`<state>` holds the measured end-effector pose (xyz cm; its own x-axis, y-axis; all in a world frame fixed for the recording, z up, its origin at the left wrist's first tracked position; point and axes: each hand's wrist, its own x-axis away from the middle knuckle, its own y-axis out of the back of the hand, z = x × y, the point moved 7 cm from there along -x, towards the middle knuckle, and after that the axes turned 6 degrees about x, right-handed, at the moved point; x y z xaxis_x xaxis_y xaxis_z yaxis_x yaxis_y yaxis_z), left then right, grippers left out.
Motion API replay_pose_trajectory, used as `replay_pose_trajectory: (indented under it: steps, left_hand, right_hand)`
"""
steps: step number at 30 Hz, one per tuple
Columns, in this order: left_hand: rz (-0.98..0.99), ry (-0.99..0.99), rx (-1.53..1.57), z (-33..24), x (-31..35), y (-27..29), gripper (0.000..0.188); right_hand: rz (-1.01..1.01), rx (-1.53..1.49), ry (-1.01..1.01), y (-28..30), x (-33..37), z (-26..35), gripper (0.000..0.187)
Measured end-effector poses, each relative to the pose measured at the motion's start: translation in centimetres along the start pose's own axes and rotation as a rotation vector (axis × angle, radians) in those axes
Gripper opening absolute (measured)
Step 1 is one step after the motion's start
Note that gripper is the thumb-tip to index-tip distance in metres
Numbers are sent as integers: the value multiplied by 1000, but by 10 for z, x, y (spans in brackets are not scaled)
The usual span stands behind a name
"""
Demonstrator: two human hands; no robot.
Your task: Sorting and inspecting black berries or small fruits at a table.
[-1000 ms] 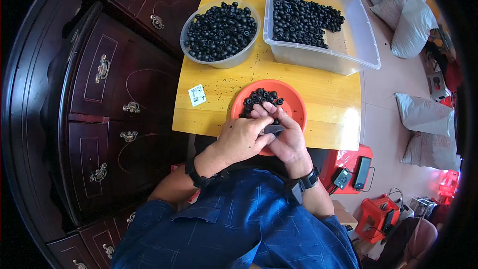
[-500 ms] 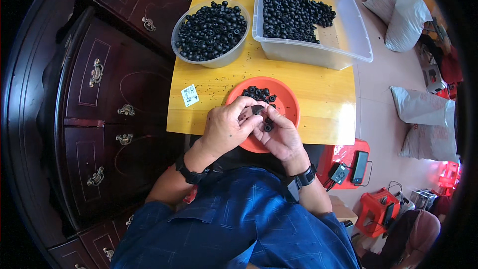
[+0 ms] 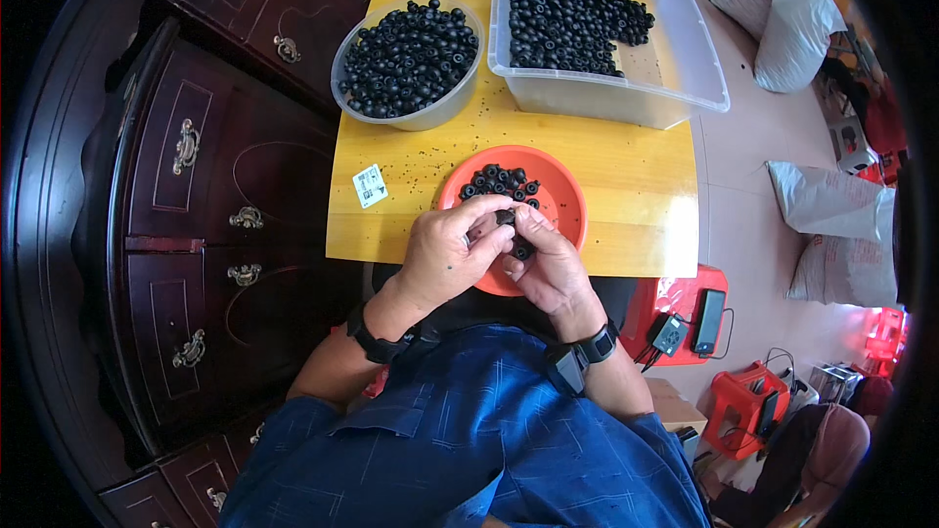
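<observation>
Over an orange-red bowl (image 3: 574, 198), my two hands meet at the fingertips. My left hand (image 3: 442, 246) is closed, with a small dark piece (image 3: 505, 217) pinched between thumb and fingers. My right hand (image 3: 555, 262) has its thumb and fingers curled in against that same spot. Under the right fingers a small round black part with a hole (image 3: 523, 251) shows; my fingers hide how many parts are held there. Several loose black parts (image 3: 499, 179) of the same kind lie in the bowl, just beyond my fingertips.
Behind the bowl stand a round clear tub (image 3: 342, 98) heaped with black parts and a rectangular clear bin (image 3: 606, 98) partly filled with them. A white label (image 3: 371, 186) and dark crumbs lie on the yellow table (image 3: 391, 230). Dark drawers (image 3: 230, 147) border the left; a red stool (image 3: 675, 293) stands right.
My fingertips have drawn closer around the dark piece, so less of it shows. More black parts in the bowl are uncovered. The whole view has shifted slightly.
</observation>
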<state>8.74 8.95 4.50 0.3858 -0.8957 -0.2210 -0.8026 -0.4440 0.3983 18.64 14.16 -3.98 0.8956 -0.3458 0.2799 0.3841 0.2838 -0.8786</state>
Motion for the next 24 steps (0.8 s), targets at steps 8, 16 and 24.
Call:
replay_pose_trajectory:
  steps: [8, 16, 24]
  left_hand:
    - [-45, -130, -109, -19, 0, 4, 22]
    - [-36, -2, -41, -10, -1, 11, 23]
    - [151, 17, -157, -14, -7, 12, 35]
  right_hand:
    - [-17, -6, -19, -10, 4, 3, 16]
    - [-15, -39, 38, -1, 3, 6, 15]
    - [104, -43, 4, -11, 5, 6, 17]
